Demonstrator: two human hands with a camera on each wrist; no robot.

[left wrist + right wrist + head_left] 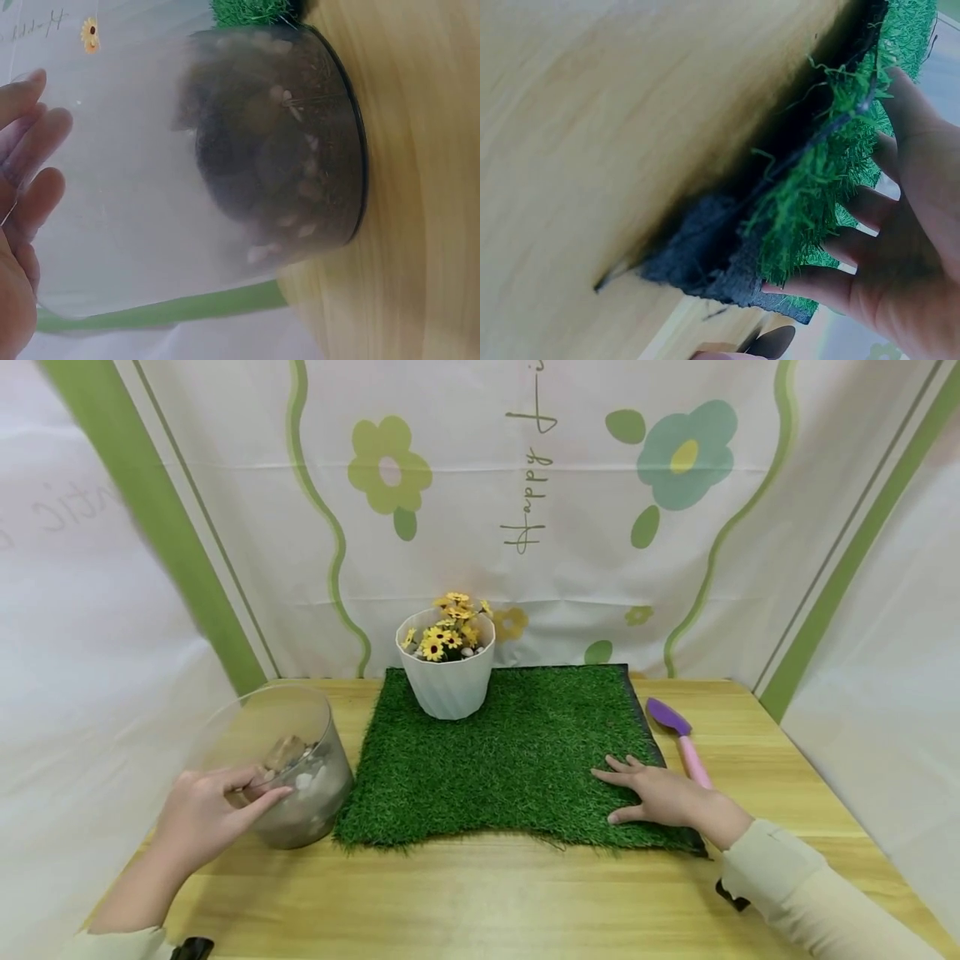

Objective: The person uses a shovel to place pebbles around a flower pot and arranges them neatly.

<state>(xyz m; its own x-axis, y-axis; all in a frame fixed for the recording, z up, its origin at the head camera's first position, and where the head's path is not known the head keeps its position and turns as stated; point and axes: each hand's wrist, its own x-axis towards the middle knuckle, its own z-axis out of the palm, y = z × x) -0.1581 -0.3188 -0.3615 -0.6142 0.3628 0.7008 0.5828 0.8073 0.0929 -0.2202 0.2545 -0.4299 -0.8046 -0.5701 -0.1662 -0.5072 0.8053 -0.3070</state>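
Note:
My left hand is at the near rim of a clear glass container, with the rim between thumb and fingers. Stones and dark soil show through the glass wall. My right hand rests with spread fingers on the right front part of a green artificial grass mat. In the right wrist view, the fingers of that hand lie along the grass, close to the mat's lifted dark edge. A white ribbed flowerpot with yellow flowers and pebbles stands on the mat's back left.
To the right of the mat lies a small trowel with a purple blade and pink handle. Everything stands on a light wooden table. A white curtain printed with flowers hangs behind it.

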